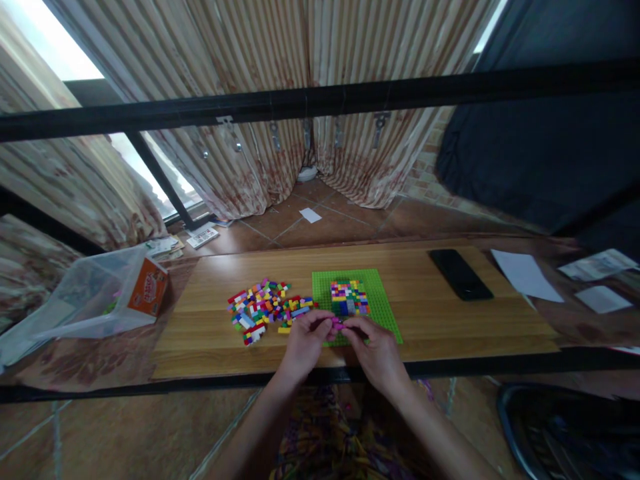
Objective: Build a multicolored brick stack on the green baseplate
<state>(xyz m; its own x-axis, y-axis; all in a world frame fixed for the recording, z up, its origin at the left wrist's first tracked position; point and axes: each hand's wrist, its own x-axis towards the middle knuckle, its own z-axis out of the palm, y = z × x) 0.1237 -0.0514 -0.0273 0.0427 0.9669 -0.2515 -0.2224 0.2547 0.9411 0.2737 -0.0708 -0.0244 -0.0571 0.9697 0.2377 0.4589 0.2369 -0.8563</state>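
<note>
My left hand (311,335) and my right hand (373,345) meet over the near edge of a green baseplate (383,293). Between their fingertips is a small pink toy brick (337,324), pinched from both sides; whether it is one piece or two joined I cannot make out. Just beyond the fingers, a block of many-coloured bricks (350,297) stands on the baseplate. To the left of my left hand, a loose heap of toy bricks (265,303) in many colours spreads over the wooden board (200,300).
A black phone (460,274) lies on the board's right side, beside a white paper sheet (527,275). At the left stands a clear plastic bin (95,287) with an orange label. A dark metal bar (280,105) crosses beyond the board, before striped curtains (210,53).
</note>
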